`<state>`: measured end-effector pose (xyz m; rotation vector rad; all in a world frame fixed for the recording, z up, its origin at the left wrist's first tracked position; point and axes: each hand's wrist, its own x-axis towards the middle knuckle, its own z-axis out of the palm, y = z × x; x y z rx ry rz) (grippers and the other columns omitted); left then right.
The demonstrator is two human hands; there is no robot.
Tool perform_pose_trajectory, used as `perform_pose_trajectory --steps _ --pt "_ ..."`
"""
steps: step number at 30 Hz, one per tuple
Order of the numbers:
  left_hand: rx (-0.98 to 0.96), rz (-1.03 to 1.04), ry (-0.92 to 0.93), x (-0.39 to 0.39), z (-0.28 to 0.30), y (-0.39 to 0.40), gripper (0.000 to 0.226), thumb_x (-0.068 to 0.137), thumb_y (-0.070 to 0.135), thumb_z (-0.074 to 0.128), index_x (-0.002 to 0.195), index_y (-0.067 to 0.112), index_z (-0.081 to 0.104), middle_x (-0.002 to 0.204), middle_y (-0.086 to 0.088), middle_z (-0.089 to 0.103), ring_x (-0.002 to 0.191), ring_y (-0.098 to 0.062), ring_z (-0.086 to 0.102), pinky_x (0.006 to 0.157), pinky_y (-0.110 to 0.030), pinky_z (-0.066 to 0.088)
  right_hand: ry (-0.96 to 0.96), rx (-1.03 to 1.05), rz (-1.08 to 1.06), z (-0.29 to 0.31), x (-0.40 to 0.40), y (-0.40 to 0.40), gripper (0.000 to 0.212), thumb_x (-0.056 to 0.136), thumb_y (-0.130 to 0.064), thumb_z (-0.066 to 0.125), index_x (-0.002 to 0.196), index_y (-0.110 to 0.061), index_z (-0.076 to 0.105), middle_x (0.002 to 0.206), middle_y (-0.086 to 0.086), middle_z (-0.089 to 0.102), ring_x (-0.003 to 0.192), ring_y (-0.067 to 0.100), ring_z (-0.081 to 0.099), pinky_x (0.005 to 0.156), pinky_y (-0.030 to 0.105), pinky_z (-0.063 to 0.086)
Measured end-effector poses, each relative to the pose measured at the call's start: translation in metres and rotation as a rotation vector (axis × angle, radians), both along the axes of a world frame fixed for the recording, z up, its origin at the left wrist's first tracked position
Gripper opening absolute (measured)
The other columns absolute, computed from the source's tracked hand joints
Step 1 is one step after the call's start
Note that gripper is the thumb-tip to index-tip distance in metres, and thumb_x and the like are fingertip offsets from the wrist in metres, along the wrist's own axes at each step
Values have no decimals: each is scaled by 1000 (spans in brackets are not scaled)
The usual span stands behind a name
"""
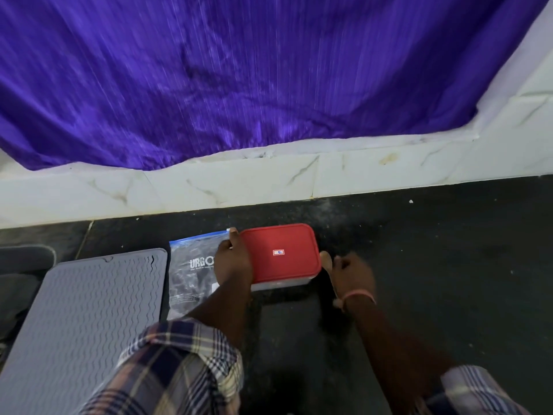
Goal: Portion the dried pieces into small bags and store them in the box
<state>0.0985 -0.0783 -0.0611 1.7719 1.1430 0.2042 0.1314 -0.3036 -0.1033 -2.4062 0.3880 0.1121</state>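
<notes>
The left hand (233, 262) lies against the left side of the box (281, 259), fingers curled over the edge of its red lid (279, 253), thumb tip up at the far left corner. The right hand (351, 277) sits just beside the box's right side, fingers bent toward it; blur hides whether they touch the wall or grip anything, so I cannot tell its hold. A pink band circles that wrist.

The box is a low rectangular container with rounded corners and a pale, translucent body showing under the lid along its near edge. The lid is closed flat and carries a small white label at its middle. It stands on the dark floor (434, 280), near the white marble-patterned skirting (239, 187).

Touching the left hand's far side lies a clear zip bag (191, 274) with a blue seal strip and white lettering, dark pieces inside. Left of it, a grey ribbed mat (83, 319) lies flat. Purple cloth (239, 79) hangs above the skirting. Bare dark floor spreads to the right of the box and toward the person.
</notes>
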Motion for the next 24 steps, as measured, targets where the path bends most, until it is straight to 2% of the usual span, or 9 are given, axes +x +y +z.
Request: perform_pose_trajectory --steps 2,5,8,12,14,17,20,24 --pt "-8 21 -6 -4 0 -2 60 104 58 35 123 11 68 125 -17 69 116 -38 63 101 -44 47 47 -165 159 -13 -14 -4 39 93 -44 57 78 -9 67 87 15 71 86 34 66 74 36 54" --pt "-13 13 -27 -13 -5 -5 53 104 52 41 123 9 67 123 -16 70 113 -36 64 98 -42 48 136 -239 223 -20 -28 3 21 89 -27 65 94 -8 70 100 15 70 97 34 64 80 36 50" --pt "23 9 -46 -23 -8 -5 51 105 49 41 120 9 67 123 -16 70 113 -36 64 99 -41 48 98 -139 76 -13 -30 6 16 88 -14 65 95 -3 74 99 19 73 97 36 67 79 36 49" --pt "137 52 15 -38 -8 6 43 108 30 37 124 2 65 124 -24 68 117 -41 62 96 -42 46 -152 103 -124 28 -19 20 11 89 -11 67 90 -3 76 91 20 73 89 36 68 76 36 50" --pt "217 39 100 -47 -12 11 37 105 26 40 120 5 68 119 -23 69 112 -42 63 97 -44 49 -278 182 -105 50 -14 36 9 89 -11 67 88 -7 75 90 17 72 86 33 67 75 34 49" --pt "261 16 212 -60 -19 17 32 99 23 47 119 12 69 120 -21 67 112 -41 62 98 -43 46 -371 259 37 71 -22 68 12 88 -7 66 91 -11 78 89 10 74 83 23 68 74 24 46" --pt "223 9 113 -65 -20 17 32 101 23 47 117 7 69 118 -24 68 111 -43 62 96 -44 46 -221 264 181 74 -39 98 17 90 -7 64 94 -13 80 90 8 77 83 22 71 76 26 52" --pt "200 -23 -98 -69 -11 7 34 104 34 47 113 12 71 114 -16 71 104 -36 65 87 -38 48 -110 209 178 65 -48 116 19 91 -8 60 90 -8 79 91 14 77 87 29 72 78 36 57"
